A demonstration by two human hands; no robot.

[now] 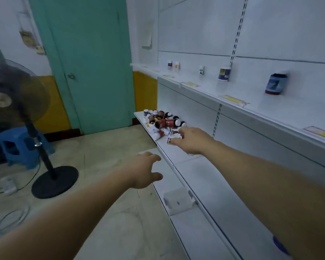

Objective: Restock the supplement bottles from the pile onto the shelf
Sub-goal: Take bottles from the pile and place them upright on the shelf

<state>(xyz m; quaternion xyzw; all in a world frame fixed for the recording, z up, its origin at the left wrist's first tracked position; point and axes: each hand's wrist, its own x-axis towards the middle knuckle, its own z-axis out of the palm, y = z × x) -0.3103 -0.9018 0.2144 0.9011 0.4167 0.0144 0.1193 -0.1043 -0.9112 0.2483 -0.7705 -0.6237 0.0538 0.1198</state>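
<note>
A pile of small supplement bottles [162,121], red-labelled and white-capped, lies at the far end of the low white shelf [204,173]. My right hand [190,140] reaches into the near edge of the pile, its fingers curled round a small bottle [174,139]. My left hand [145,170] hovers at the low shelf's front edge with fingers loosely spread, holding nothing. On the upper shelf [266,111] stand several bottles: a dark blue one [275,84], a white-capped one [224,73] and smaller ones [174,65] further back.
A teal door [90,62] closes the far wall. A standing fan [26,113] and a blue plastic stool [20,145] stand on the tiled floor at left, with cables nearby. Yellow price tags line the upper shelf's edge.
</note>
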